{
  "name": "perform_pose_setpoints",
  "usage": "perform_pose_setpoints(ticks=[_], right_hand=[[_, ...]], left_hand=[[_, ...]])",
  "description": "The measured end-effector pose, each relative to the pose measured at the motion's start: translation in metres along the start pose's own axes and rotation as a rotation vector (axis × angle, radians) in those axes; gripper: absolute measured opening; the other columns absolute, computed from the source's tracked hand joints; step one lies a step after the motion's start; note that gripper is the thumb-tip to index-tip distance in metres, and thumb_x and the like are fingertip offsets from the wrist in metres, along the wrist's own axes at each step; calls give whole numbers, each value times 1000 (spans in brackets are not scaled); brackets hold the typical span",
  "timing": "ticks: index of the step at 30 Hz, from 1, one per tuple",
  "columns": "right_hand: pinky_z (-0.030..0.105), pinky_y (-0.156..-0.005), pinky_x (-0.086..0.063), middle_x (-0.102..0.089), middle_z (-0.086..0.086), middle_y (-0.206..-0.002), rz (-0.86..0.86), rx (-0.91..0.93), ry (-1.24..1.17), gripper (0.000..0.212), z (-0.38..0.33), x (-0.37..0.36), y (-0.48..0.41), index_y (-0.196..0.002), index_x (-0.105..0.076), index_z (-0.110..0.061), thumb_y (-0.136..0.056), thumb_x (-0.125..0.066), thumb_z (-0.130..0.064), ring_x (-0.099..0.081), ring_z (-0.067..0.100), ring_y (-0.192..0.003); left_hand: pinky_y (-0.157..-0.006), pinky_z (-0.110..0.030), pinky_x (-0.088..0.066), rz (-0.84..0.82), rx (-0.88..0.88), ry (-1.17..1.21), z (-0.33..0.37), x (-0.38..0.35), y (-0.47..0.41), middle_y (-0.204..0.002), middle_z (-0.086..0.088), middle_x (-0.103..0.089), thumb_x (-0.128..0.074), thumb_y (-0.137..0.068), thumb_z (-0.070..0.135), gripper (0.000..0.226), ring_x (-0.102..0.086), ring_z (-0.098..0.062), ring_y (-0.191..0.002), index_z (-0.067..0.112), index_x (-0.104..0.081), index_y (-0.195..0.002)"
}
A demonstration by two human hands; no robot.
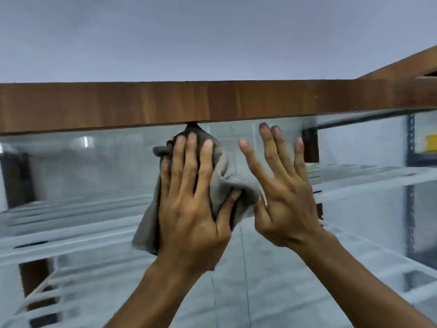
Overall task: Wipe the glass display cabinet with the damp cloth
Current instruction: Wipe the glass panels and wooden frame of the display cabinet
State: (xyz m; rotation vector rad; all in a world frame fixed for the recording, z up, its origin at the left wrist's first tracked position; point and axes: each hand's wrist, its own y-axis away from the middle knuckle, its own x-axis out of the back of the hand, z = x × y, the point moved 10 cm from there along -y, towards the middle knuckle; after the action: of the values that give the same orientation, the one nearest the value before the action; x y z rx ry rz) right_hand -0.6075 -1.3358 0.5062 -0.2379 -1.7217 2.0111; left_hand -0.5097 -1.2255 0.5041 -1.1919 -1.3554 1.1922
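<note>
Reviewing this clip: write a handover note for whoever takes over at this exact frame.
Left hand: fingers straight, pressing the grey cloth against the glass panel, just under the wooden top rail.
Right hand: open, fingers spread, beside the cloth, holding nothing.
Done: wiping is under way at the top edge. How much is already clean cannot be told.
Left: probably work the cloth down over the rest of the panel.

- I see the cloth as grey fabric, matt, creased.
- The glass panel looks smooth and glossy, reflective.
- The top rail is brown grained wood, low sheen.
</note>
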Motion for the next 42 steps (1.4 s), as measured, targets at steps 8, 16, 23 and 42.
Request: perform_pose_setpoints(ticks=[8,16,23,42], right_hand=[[63,-128,-5,-16,20,-171,-37,-93,27,63,52,16,10,-161,-30,-20,-104,-39,-46,-9,35,-161],[61,-128,-3,-15,16,-172,-5,-98,-22,64,60,16,15,-160,-33,-23,-101,-43,-46,-8,33,-161],[58,-129,-2,-15,14,-172,24,-109,-77,65,61,17,16,-160,-30,-22,-100,-45,-39,-8,32,-161],[65,-127,-7,-23,18,-169,6,-50,-100,71,171,51,36,-158,-39,-11,-96,-52,-44,-11,40,-160]], left_hand=[[-131,-54,-3,-8,218,-142,18,-25,2,-172,-20,-13,-48,-105,43,75,-8,-36,-161,2,-24,-163],[-129,-58,-6,85,368,-219,32,-34,-3,-171,-24,-16,-45,-107,41,72,-11,-44,-159,-1,-24,-162],[-127,-58,-3,70,374,-279,34,-39,-2,-172,-22,-14,-42,-106,42,74,-10,-41,-159,0,-20,-163],[-127,-63,-3,153,688,-427,93,-90,-20,-172,-25,-6,-37,-101,67,95,-2,-41,-160,0,-12,-164]])
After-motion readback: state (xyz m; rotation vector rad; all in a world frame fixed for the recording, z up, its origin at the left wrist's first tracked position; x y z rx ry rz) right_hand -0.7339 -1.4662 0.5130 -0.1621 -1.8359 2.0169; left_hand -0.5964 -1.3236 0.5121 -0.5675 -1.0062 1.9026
